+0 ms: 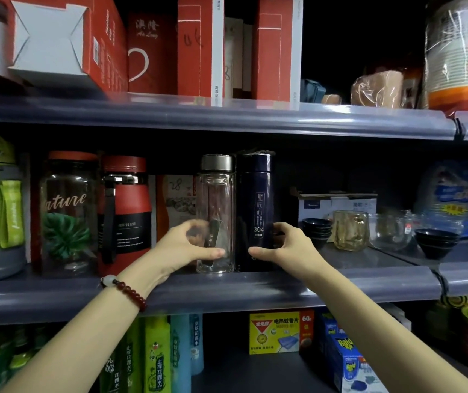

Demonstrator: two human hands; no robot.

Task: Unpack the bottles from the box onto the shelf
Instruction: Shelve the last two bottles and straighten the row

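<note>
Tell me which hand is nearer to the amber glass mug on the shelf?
Right. The right hand, on the navy bottle, is just left of the amber mug; the left hand is further left.

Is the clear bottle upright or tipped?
Upright: the clear bottle stands on its base on the shelf, silver cap on top, beside the navy bottle.
</note>
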